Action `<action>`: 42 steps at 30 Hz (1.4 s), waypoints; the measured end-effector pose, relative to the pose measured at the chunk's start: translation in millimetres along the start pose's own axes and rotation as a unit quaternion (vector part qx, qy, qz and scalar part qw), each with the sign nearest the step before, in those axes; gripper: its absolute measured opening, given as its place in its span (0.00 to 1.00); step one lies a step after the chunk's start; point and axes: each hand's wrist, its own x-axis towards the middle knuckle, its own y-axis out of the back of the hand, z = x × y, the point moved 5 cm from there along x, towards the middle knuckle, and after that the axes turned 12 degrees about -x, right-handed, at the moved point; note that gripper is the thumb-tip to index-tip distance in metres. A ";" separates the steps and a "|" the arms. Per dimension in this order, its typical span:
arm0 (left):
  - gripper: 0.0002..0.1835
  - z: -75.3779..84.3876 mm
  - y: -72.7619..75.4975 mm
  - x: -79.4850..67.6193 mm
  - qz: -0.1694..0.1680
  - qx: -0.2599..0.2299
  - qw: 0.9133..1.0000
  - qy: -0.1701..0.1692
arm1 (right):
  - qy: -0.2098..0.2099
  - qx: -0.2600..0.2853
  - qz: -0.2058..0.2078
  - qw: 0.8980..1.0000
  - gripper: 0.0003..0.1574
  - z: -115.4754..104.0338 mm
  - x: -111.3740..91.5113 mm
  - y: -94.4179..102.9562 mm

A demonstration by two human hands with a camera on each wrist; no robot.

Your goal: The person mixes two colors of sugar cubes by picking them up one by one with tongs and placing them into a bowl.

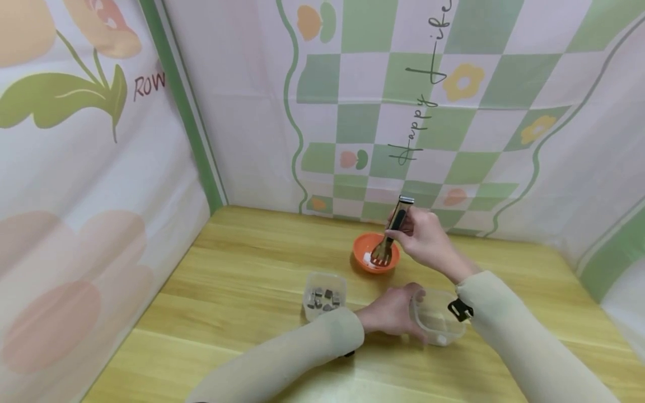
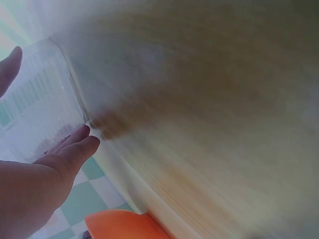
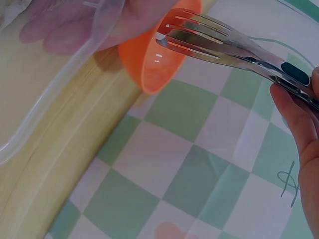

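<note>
My right hand (image 1: 425,238) grips a pair of metal tongs (image 1: 400,215) with fork-like ends and dark grip inlays. Their prongs (image 3: 199,50) dip into an orange bowl (image 1: 359,246), where small white pieces (image 1: 368,258) lie. Up close in the right wrist view, a bit of white shows at the prong tips. My left hand (image 1: 393,311) holds a clear plastic container (image 1: 456,331) from its left side, thumb and fingers spread around the wall. One small white piece (image 1: 442,340) shows low in that container.
A second clear container (image 1: 326,278) holding several grey metallic cubes (image 1: 328,294) stands left of my left hand, partly behind the sleeve. The wooden tabletop (image 1: 242,263) meets a checkered cloth wall (image 1: 358,123) just behind the bowl.
</note>
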 end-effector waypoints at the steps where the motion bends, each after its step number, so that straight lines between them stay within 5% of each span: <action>1: 0.47 -0.1 0.1 -0.1 0.000 -0.003 1.000 0.001 | -0.002 0.001 0.000 1.000 0.14 0.8 -0.7 0.1; 8: 0.47 0.7 -0.8 -0.9 0.010 -0.007 1.000 0.000 | -0.002 0.001 0.037 0.999 0.14 3.0 -11.2 9.9; 17: 0.48 0.6 -1.3 -0.6 0.012 -0.013 1.000 0.011 | 0.027 -0.030 0.091 0.995 0.15 -6.8 -33.0 46.4; 30: 0.49 -4.4 -4.7 1.2 0.009 -0.040 0.999 0.021 | 0.050 -0.047 0.117 0.991 0.27 -12.3 -78.7 81.3; 42: 0.46 -1.9 -3.3 1.7 0.006 -0.067 0.997 0.032 | 0.059 -0.046 0.098 0.992 0.31 -11.9 -111.0 86.9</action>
